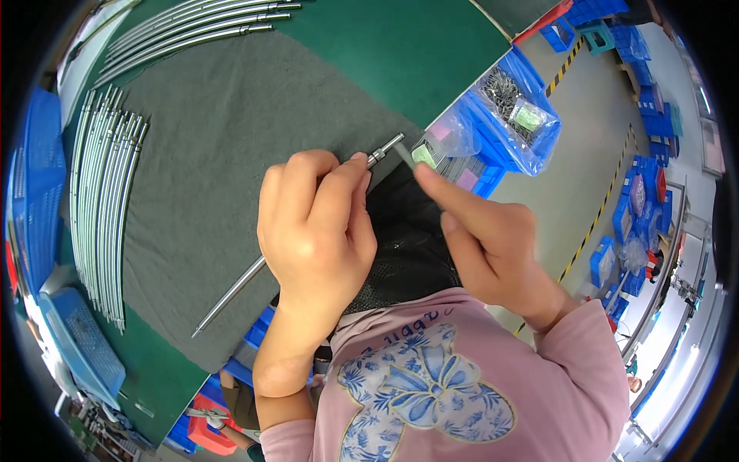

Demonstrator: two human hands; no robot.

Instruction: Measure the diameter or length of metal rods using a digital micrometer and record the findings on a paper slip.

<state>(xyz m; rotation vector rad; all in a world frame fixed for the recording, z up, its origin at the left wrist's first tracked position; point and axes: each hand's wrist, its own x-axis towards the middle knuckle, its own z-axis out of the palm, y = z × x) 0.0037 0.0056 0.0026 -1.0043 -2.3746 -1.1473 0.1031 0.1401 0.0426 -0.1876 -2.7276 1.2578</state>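
My left hand [314, 219] is closed round a slim shiny metal rod [229, 297], which slants from lower left to upper right. The rod's stepped, grooved end sticks out past my thumb and fingertips, near the cloth's right edge. My right hand [493, 242] is closed, index finger stretched forward, on a thin grey strip [405, 155]. That strip's tip is beside the rod's end; whether they touch I cannot tell. Under my left hand lies a dark grey cloth [208, 146] on a green table [385, 54].
Several similar rods [104, 208] lie in a row on the left, and more rods [200, 31] lie at the far left. Blue bins [539, 154] with small metal parts and plastic bags stand to the right. A blue basket [83, 343] sits at the left edge. Another person's hand [215, 422] shows below.
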